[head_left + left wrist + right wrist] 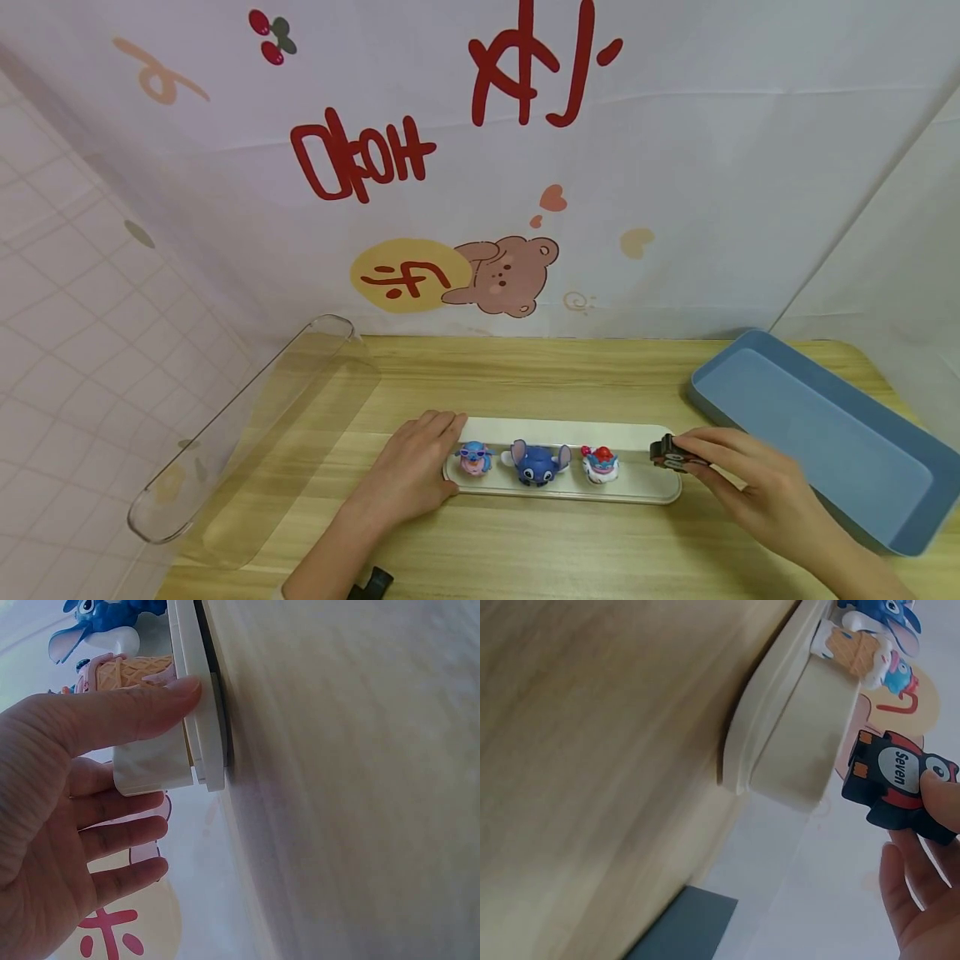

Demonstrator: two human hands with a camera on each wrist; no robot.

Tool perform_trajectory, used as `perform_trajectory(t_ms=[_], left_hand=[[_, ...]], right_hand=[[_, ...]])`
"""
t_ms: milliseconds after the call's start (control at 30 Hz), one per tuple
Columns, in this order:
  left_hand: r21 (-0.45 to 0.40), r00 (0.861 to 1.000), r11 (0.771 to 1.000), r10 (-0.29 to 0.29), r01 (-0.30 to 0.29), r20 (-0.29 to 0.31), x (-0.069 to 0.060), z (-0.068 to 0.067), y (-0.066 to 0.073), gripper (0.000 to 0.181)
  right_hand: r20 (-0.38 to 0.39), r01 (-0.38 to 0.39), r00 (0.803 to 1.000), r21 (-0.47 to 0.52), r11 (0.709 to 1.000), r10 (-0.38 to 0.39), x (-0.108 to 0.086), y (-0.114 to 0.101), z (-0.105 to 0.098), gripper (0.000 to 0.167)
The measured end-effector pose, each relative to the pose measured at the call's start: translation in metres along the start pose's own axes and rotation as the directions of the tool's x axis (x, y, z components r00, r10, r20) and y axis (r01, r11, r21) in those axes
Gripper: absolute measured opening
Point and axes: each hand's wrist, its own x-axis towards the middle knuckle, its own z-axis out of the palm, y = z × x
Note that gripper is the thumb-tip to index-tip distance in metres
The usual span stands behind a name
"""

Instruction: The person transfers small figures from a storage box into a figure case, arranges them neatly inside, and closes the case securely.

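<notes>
A long cream stand (pixel 637 490) holds three small figures: a pink-and-blue one with sunglasses (pixel 475 458), a blue big-eared one (pixel 537 463) and a white one with a red top (pixel 601 465). My left hand (pixel 417 467) grips the stand's left end, thumb (pixel 161 705) on its front edge and the other fingers behind. Above the right end, my right hand (pixel 757 479) pinches a black-and-red owl-like figure (pixel 900 776) marked "Seven". In the right wrist view it is apart from the stand (pixel 802 742).
On the right lies a blue tray (pixel 847 450). A clear plastic cover (pixel 277 442) stands at the left. Behind the wooden table (pixel 525 550) hangs a printed white cloth (pixel 675 167). A black object (pixel 372 585) shows below my left forearm.
</notes>
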Motion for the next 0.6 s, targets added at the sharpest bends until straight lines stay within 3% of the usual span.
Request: perform_trajectory(t_ms=[600], left_hand=[[0.004,1.0,1.0,0.0,0.0,-0.001,0.0,0.0,0.001,0.094]], right_hand=[[0.051,-0.005,0.999,0.05,0.999,0.002,-0.007,0.005,0.023,0.042]])
